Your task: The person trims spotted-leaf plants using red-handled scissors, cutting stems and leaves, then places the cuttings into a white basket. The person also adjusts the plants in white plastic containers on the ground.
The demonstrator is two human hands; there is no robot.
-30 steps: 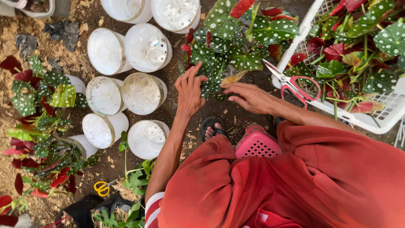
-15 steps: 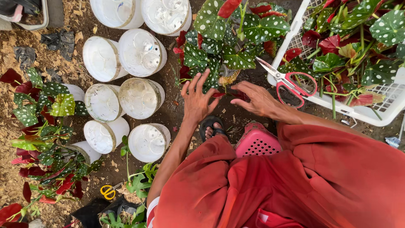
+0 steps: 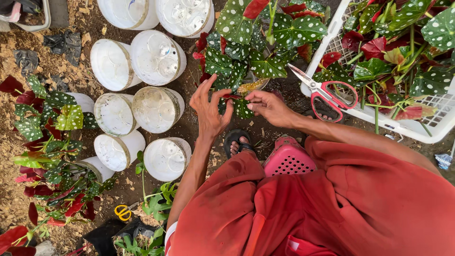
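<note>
A potted plant (image 3: 258,45) with dark green, white-spotted leaves and red undersides stands on the soil in front of me. My left hand (image 3: 210,110) has spread fingers around its lowest leaves. My right hand (image 3: 270,107) pinches a small spotted leaf (image 3: 243,108) at the plant's base. Both hands meet at that leaf, below a yellowed leaf (image 3: 251,86).
Red-handled scissors (image 3: 327,92) lie on the rim of a white crate (image 3: 379,116) full of spotted cuttings at the right. Several white upturned pots (image 3: 156,57) lie at the left, beside another spotted plant (image 3: 52,123). Yellow scissors (image 3: 123,212) lie near the bottom. A pink stool (image 3: 289,161) is under me.
Both hands have moved up from the bare soil to the plant's base. My right hand has closed its fingertips on a small leaf, and the view has shifted a little.
</note>
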